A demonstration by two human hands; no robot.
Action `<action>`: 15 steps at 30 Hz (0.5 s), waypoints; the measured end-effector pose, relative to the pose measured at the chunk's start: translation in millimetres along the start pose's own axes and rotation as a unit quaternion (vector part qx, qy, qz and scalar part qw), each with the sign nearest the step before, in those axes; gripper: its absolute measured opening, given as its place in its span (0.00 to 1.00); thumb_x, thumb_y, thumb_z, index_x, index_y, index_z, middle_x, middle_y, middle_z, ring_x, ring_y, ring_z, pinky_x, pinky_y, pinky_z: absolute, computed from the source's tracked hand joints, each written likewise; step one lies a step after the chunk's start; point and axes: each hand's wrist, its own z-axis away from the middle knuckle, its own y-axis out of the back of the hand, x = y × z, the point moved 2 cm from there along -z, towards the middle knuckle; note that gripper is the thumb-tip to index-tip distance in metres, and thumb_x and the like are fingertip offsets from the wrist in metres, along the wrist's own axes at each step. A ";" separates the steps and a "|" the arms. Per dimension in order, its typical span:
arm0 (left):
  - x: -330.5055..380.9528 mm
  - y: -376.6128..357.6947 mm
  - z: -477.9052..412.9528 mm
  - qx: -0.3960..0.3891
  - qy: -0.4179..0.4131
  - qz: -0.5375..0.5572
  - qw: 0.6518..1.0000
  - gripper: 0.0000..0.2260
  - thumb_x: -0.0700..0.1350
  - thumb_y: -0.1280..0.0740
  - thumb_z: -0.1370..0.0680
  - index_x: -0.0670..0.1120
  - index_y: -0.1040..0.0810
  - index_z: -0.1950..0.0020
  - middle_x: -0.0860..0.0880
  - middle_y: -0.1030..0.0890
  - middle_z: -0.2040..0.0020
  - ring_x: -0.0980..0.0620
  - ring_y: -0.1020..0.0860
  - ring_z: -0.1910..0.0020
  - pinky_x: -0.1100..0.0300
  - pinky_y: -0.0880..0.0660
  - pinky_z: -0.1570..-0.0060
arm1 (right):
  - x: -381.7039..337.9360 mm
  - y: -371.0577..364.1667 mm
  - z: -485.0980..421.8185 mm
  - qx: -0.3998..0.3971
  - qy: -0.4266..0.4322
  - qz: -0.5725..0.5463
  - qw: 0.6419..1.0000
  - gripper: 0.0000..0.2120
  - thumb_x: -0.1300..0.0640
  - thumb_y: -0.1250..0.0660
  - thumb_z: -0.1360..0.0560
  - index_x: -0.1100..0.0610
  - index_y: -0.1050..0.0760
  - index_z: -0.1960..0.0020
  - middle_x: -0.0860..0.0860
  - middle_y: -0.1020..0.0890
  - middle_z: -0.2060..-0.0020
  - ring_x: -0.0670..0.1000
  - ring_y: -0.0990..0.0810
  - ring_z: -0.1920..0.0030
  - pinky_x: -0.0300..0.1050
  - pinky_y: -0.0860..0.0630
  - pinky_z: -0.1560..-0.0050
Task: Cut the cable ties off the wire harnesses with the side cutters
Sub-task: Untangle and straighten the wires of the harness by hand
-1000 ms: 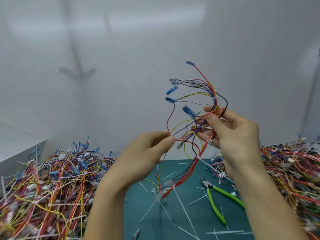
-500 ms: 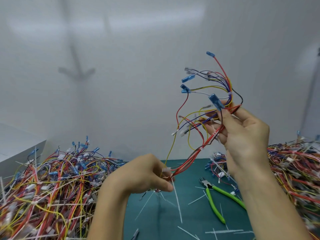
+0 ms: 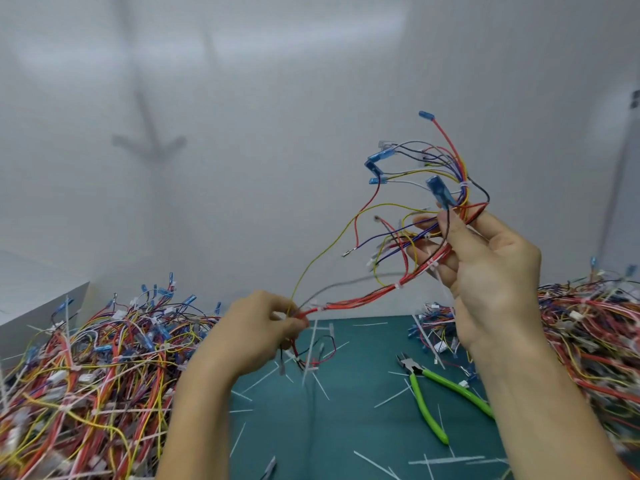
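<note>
My left hand [image 3: 258,332] pinches the multicoloured wire harness [image 3: 363,298] low; my right hand [image 3: 485,271] grips it higher (green-handled side cutters [image 3: 427,398] lie on the desk [image 3: 346,427]).

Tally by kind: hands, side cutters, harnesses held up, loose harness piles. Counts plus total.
held harness: 1, gripped at both ends
hands: 2, left hand and right hand
side cutters: 1, lying on the mat
harness piles: 2, left pile and right pile
total: 6
</note>
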 end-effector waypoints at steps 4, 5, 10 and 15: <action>2.0 7.8 3.6 0.050 0.007 0.109 0.993 0.06 0.45 0.32 0.21 0.46 0.16 0.54 0.45 0.14 0.60 0.45 0.15 0.58 0.52 0.18 0.58 | 1.3 1.9 -1.9 -0.007 -0.011 0.005 1.000 0.04 0.59 0.32 0.21 0.53 0.18 0.52 0.48 0.13 0.62 0.46 0.14 0.65 0.36 0.22 0.69; 2.9 9.0 4.2 0.057 0.009 0.136 0.989 0.06 0.45 0.32 0.21 0.47 0.16 0.54 0.45 0.14 0.59 0.46 0.15 0.58 0.56 0.18 0.62 | 2.1 2.2 -2.4 -0.009 -0.017 0.006 1.000 0.04 0.58 0.32 0.21 0.53 0.18 0.51 0.49 0.12 0.60 0.47 0.14 0.64 0.36 0.22 0.68; 11.5 11.9 9.4 0.056 0.001 0.246 0.968 0.07 0.44 0.34 0.20 0.46 0.17 0.50 0.44 0.14 0.58 0.46 0.14 0.59 0.62 0.20 0.66 | 3.1 1.2 -3.0 -0.014 -0.026 0.006 1.000 0.05 0.58 0.32 0.21 0.53 0.18 0.52 0.52 0.12 0.58 0.49 0.14 0.64 0.36 0.22 0.69; 18.4 13.6 15.1 0.044 -0.036 0.298 0.953 0.08 0.44 0.36 0.19 0.43 0.18 0.46 0.43 0.14 0.57 0.44 0.14 0.58 0.63 0.20 0.66 | 1.7 0.1 -1.2 -0.019 -0.025 0.004 0.999 0.05 0.57 0.33 0.21 0.54 0.18 0.50 0.52 0.12 0.58 0.48 0.14 0.64 0.36 0.22 0.68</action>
